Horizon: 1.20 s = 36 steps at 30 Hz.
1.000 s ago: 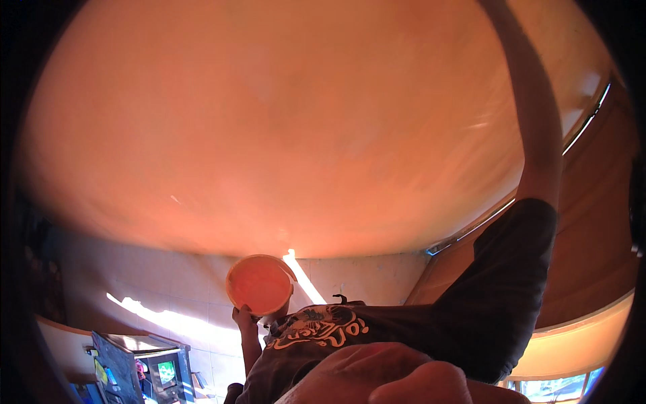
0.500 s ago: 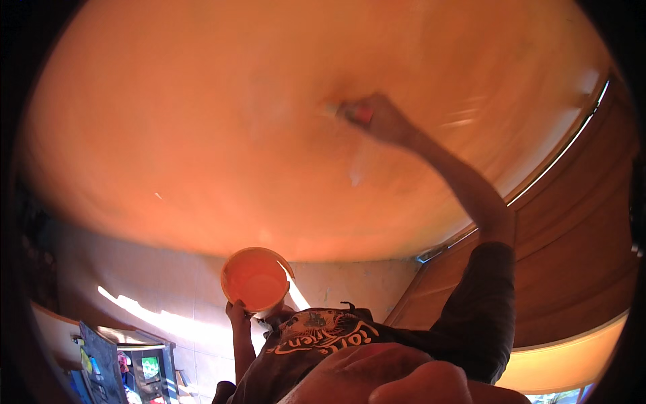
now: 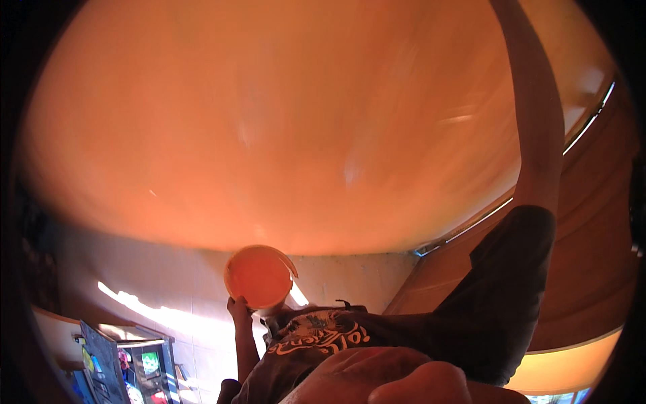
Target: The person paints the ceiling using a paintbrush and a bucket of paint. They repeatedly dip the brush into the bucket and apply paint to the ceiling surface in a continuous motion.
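My left hand [image 3: 239, 308] is closed on the rim of an orange bucket [image 3: 258, 277], held low in front of my body. The bucket is tipped so that its inside faces up; what it contains cannot be made out. My right arm [image 3: 540, 128] stretches up along the right side of the head view. Its hand lies beyond the upper edge, so neither the fingers nor anything in them shows. A broad orange wall [image 3: 269, 135] with glossy streaks fills most of the picture before me.
Below the wall runs a pale tiled floor [image 3: 195, 269] with bright sunlight on it. A dark cabinet [image 3: 131, 367] with colourful items stands at lower left. To the right hangs a brown curtain-like sheet [image 3: 592, 236], with a thin gap of light along its edge.
My right hand, which was at the middle of the wall with a small reddish-handled tool, has moved up and out of view. The left hand and bucket have barely shifted.
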Available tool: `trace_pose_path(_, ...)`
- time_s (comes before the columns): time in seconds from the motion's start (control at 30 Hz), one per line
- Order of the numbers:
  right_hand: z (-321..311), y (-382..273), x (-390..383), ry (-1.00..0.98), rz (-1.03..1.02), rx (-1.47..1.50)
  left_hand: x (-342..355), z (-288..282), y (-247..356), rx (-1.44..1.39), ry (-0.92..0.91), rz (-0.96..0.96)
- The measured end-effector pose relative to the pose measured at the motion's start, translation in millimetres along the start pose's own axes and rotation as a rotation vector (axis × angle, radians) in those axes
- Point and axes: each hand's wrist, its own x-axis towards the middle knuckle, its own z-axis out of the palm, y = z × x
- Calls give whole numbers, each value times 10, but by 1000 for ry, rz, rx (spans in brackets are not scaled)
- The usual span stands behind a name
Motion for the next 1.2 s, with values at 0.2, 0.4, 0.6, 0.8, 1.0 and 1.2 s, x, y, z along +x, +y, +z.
trace_pose_path(0.2,449,-1423,-2214,-415,-202,166,-238,32,-77,-114,94,-14)
trace_pose_path(0.4,127,-2438,-3328,-904,13,799,-177,223,-76,-196,-15,-40)
trace_pose_path(0.6,-29,-1800,-2760,-904,423,819,-108,61,-275,-160,-18,-64)
trace_pose_path(0.8,4,-920,-724,-538,-134,634,102,-38,-521,-116,-56,29)
trace_pose_path(1.0,-286,-261,80,-297,-71,431,19,121,-367,-202,-51,-79)
trace_pose_path(1.2,-439,162,-28,-46,-66,47,-54,112,-348,-241,-16,-78)
